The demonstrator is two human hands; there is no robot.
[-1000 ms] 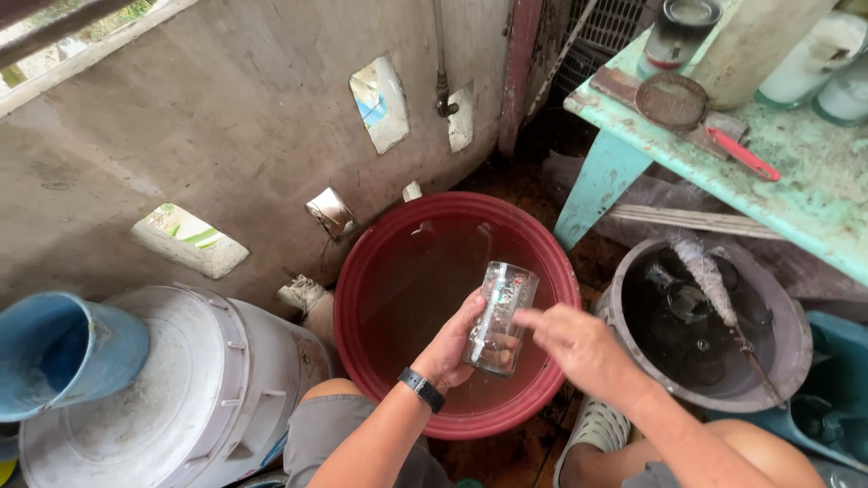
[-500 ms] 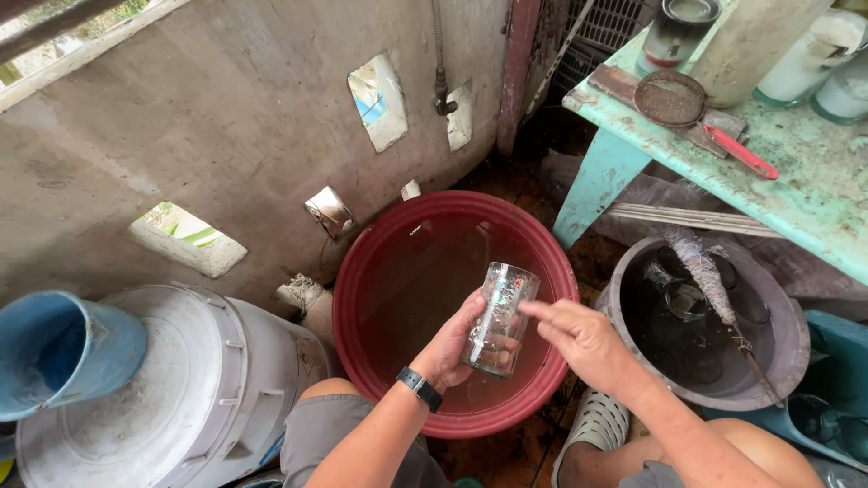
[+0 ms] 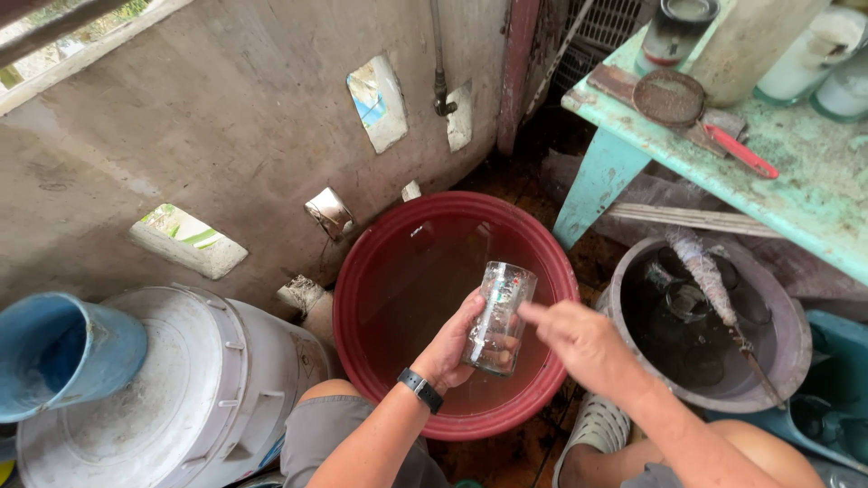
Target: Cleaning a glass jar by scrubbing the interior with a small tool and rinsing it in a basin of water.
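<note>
Above the red basin, which holds brownish water, a clear glass is held tilted in the left hand, whose fingers are wrapped around its lower part. A dark watch is worn on that wrist. The right hand is kept just beside the glass, loosely curled, with the forefinger stretched out to the glass's side; whether it touches cannot be told. To the right, a grey tub of dark water is seen with a stick leaning in it. Behind it a green bench carries a strainer and some jars. At lower left a white drum is seen with a blue bucket resting on it.
</note>
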